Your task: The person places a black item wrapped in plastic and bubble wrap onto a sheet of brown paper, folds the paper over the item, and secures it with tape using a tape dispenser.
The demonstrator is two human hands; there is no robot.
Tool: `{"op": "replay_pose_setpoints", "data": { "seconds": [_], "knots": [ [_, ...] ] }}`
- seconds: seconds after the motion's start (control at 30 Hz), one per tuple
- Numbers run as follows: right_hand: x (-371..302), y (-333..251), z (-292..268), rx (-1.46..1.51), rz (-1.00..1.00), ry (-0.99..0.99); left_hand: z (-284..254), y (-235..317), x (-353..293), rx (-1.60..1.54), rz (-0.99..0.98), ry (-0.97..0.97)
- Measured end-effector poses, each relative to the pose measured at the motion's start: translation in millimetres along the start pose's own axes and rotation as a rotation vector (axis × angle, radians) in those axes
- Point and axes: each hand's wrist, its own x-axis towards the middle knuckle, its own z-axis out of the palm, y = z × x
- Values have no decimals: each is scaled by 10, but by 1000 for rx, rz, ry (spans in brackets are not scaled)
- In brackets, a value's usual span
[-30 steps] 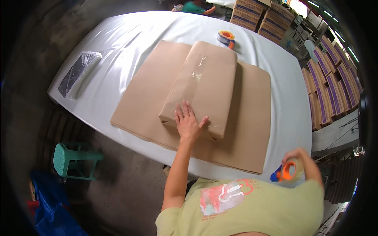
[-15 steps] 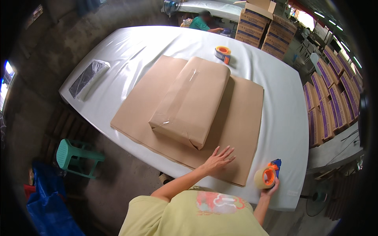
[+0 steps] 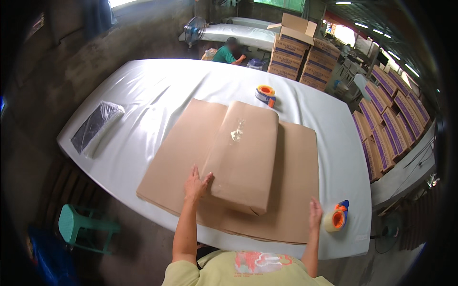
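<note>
While the left hand (image 3: 195, 186) spreads by the parcel (image 3: 244, 164), the right hand (image 3: 315, 214) seems loose — empty. Bumping could topple the tape dispenser (image 3: 332, 220).

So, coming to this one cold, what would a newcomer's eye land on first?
Probably the big brown-paper parcel, lying on flat brown sheets in the middle of the white-covered table, with the person's left hand at its near left edge. Next, perhaps, the orange-and-blue tape dispenser on the table just right of the right hand, and then the stacked cartons along the right side of the picture.
</note>
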Motion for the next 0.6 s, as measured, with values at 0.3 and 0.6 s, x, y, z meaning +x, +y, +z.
{"op": "replay_pose_setpoints", "data": {
  "seconds": [0.3,0.6],
  "knots": [
    [-282,-1536,1702,624,439,-377,-56,-155,462,-134,343,-363],
    [-2038,-1621,2816,370,378,-429,-182,-62,1500,67,286,-386]
  ]
}}
